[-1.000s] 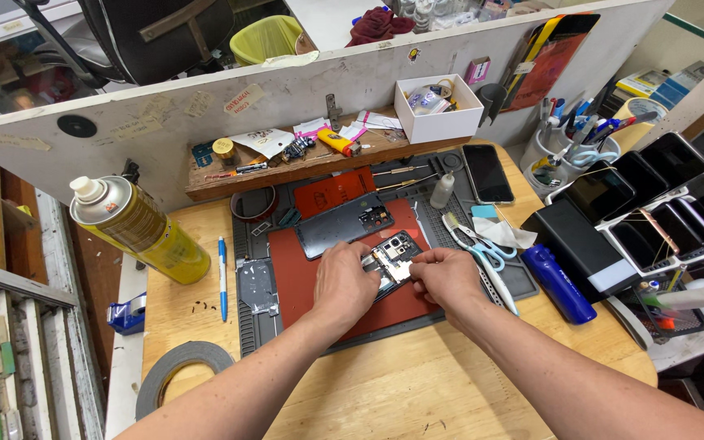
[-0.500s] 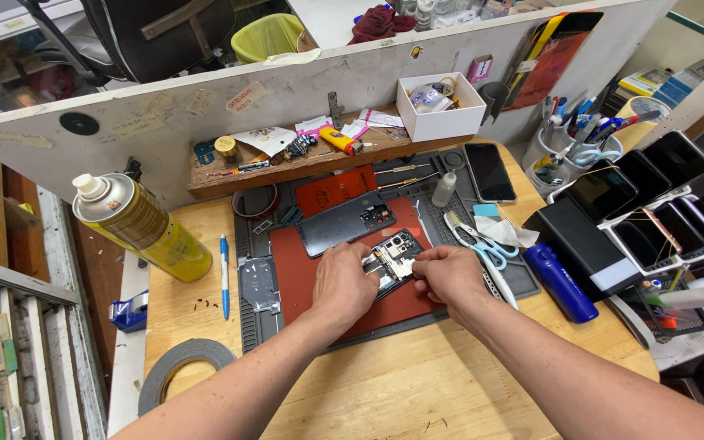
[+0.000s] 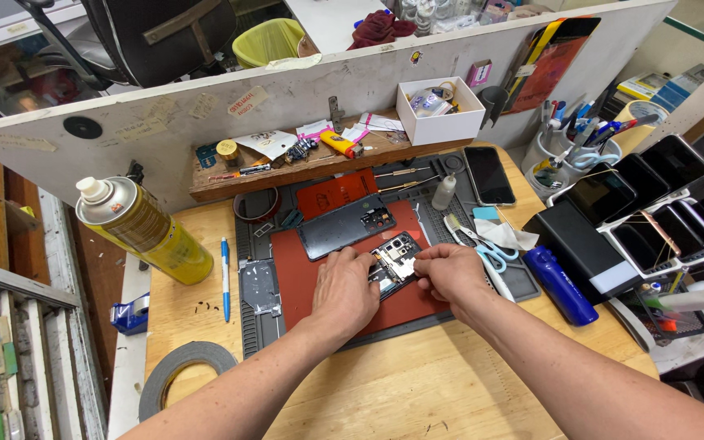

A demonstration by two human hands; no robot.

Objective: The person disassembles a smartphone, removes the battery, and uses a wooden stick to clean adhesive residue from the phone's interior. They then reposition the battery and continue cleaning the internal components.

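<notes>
An opened phone with its circuit boards showing lies on a red mat in the middle of the bench. My left hand rests on the phone's left end and holds it down. My right hand pinches at a small pale part on the phone's right side with thumb and fingertips. A dark phone back cover lies just behind the hands on the same mat.
A yellow spray can lies at the left, with a blue pen and a tape roll nearby. Scissors, a blue cylinder and a rack of phones sit to the right. A wooden shelf with small tools runs behind.
Both hands have stayed on the opened phone. The right fingertips have shifted slightly on its right side. Nothing else has moved.
</notes>
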